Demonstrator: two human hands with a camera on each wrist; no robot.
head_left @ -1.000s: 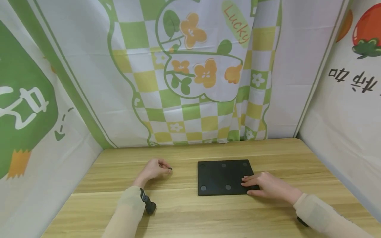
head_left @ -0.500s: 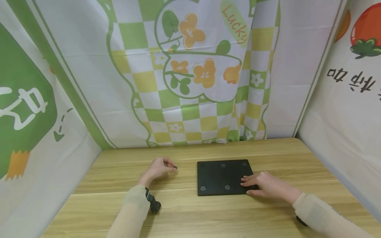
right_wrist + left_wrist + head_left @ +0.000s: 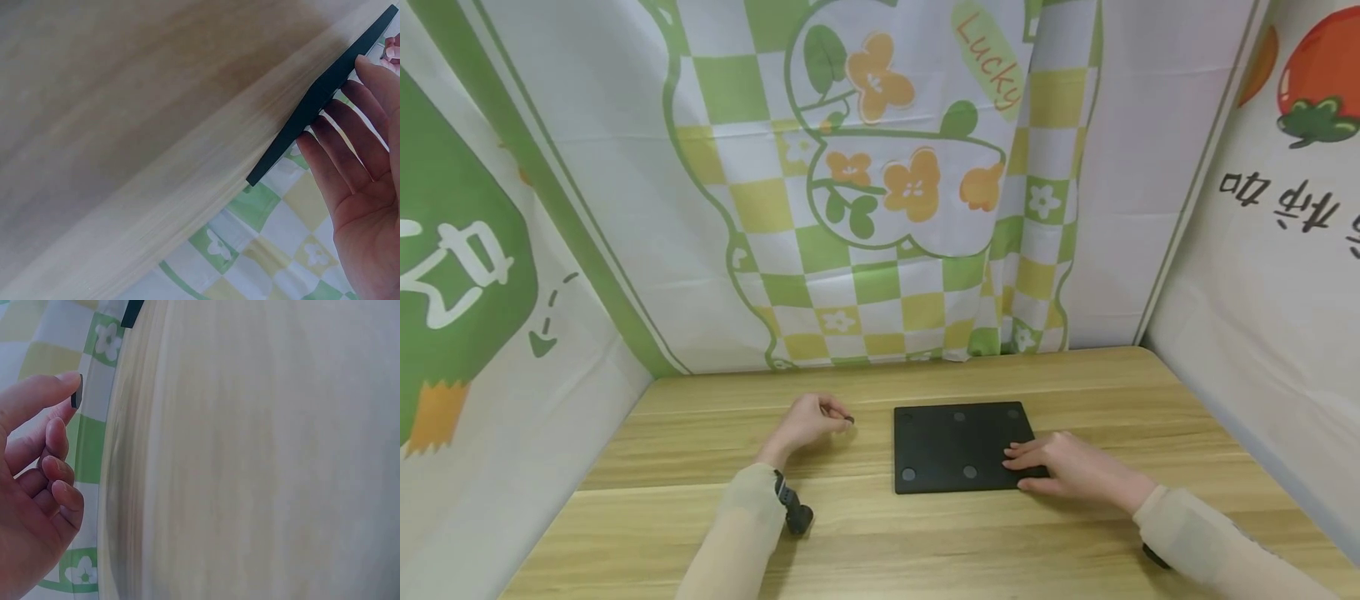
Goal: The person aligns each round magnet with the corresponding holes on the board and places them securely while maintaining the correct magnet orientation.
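Note:
In the head view a flat black rectangular board (image 3: 936,446) lies on the wooden table, with several round grey spots on its face. Over its right end rests my right hand (image 3: 1067,468), fingers extended onto the surface and thumb by the near edge. My left hand (image 3: 805,422), left of the board and apart from it, pinches a small dark piece (image 3: 850,420) between thumb and index finger. The left wrist view shows this thin piece (image 3: 77,394) edge-on at the fingertips, the other fingers curled. Seen from the right wrist, the fingertips touch the board (image 3: 319,94).
The wooden table (image 3: 925,550) extends around the board and both hands. A patterned green and white curtain (image 3: 880,308) hangs along its back edge. Printed cloth walls (image 3: 1262,333) flank the left and right sides. Each wrist carries a black camera mount (image 3: 797,515).
My left hand has moved right, closer to the board, with the small dark piece still pinched. The right hand keeps its place on the board; the head view has shifted slightly.

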